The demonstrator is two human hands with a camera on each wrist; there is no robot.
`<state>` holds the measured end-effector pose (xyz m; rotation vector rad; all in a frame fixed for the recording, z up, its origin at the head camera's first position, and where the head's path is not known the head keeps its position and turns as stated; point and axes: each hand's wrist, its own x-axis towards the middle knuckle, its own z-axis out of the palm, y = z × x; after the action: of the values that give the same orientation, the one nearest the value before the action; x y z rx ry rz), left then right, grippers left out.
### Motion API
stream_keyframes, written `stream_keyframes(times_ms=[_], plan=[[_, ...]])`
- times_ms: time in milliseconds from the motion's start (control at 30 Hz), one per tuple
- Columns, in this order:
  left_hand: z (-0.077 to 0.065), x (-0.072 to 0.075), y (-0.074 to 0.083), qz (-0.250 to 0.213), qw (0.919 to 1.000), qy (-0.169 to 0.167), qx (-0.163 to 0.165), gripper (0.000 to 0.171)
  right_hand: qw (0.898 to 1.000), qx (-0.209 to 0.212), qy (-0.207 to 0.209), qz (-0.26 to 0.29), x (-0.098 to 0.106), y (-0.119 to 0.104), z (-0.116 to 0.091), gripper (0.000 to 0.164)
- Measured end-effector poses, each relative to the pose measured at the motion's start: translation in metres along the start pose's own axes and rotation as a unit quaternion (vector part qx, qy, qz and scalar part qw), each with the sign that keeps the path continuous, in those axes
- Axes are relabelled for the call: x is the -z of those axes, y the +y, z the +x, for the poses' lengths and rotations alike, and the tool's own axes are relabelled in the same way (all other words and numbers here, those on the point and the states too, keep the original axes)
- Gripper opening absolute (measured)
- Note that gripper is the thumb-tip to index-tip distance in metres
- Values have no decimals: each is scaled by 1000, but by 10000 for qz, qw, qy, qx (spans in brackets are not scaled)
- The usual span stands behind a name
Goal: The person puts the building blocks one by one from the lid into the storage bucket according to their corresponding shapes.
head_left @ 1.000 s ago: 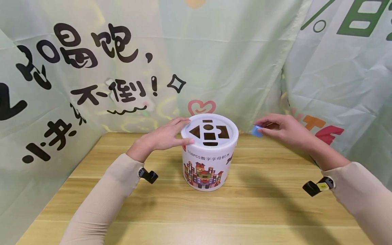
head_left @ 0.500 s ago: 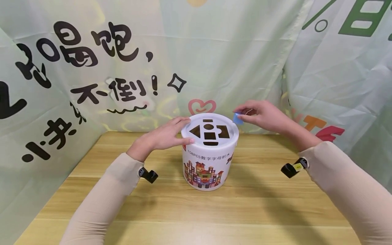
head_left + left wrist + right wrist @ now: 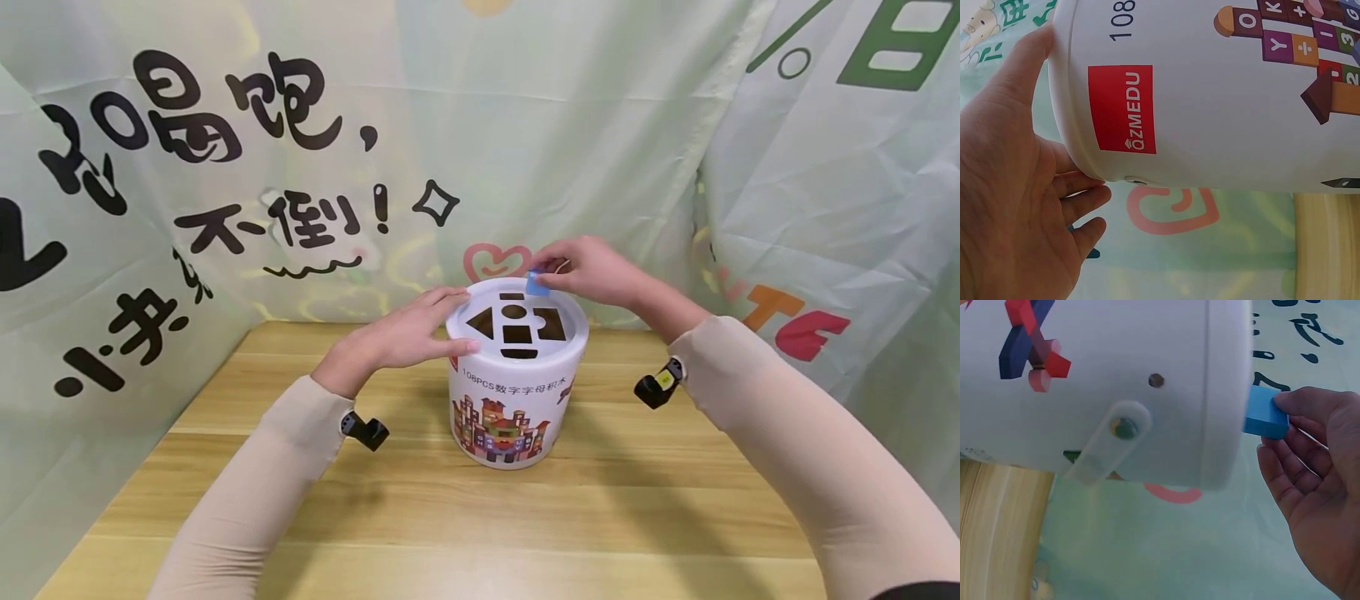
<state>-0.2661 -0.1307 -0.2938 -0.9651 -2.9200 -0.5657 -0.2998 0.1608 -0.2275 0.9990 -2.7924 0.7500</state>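
Observation:
A white lidded bucket of toy blocks (image 3: 517, 400) stands upright on the table. Its lid (image 3: 491, 352) has several cut-out openings of differing shape: a triangle, a circle, a square and others. My left hand (image 3: 397, 335) rests against the left of the rim, thumb to the front and fingers to the back; the left wrist view shows them loosely extended. Between the thumb and fingers of my right hand (image 3: 592, 268) a small blue block (image 3: 537, 284) is pinched. It sits just over the back of the lid, by the narrow rear slot. In the right wrist view the rim partly hides this blue block (image 3: 1265, 415).
The wooden table (image 3: 420, 525) reaches around the bucket. Behind it hangs a pale green cloth (image 3: 600, 100) with printed characters and a red heart. A white strap (image 3: 1107, 440) is fixed to the bucket's side by a round stud.
My right hand has carried the blue block leftward, first rising, from beside the bucket to above the lid's back edge. The left hand and the bucket have stayed in place.

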Motion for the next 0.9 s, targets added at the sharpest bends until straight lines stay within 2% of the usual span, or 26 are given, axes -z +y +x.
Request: stream_keyframes(times_ms=[267, 500, 900], plan=[[0, 0, 1, 7, 10000, -11, -38, 97, 9998, 140, -166, 8, -16, 1, 20, 24], [0, -1, 0, -8, 10000, 5, -36, 97, 9997, 65, -246, -72, -26, 2, 34, 26], [1, -1, 0, -17, 10000, -28, -26, 97, 9985, 128, -392, -357, -36, 2, 36, 23]])
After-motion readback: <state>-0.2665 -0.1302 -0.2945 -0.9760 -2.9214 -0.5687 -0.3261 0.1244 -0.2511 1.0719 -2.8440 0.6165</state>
